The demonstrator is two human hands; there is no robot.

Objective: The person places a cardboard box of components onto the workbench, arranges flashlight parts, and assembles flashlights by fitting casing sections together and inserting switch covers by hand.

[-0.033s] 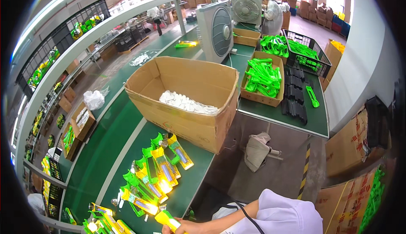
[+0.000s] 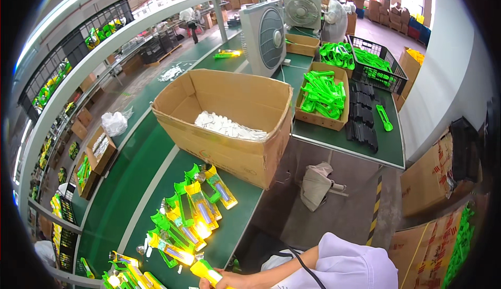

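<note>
At the lower edge my right hand (image 2: 229, 279) is closed around a yellow-and-green plastic piece (image 2: 207, 273), which slants up to the left over the table's near edge. A sliver of skin shows left of that piece. It may be my left hand (image 2: 204, 285), but its fingers are mostly cut off by the frame. Beyond my hands, several similar yellow-and-green pieces (image 2: 201, 205) with clear round ends lie in an overlapping row, some glaring brightly. More of them (image 2: 133, 277) are heaped at the lower left. Small white bits (image 2: 147, 248) lie beside the row.
A large open cardboard box (image 2: 224, 153) holding white parts stands on the green table (image 2: 125, 184). Farther right are a box of green parts (image 2: 323, 96), a black crate (image 2: 399, 77), black strips (image 2: 362, 116) and two fans (image 2: 271, 38). Cartons (image 2: 428, 182) stand at the right.
The whole scene sits very slightly farther left in the picture. My hold on the yellow-and-green piece looks the same.
</note>
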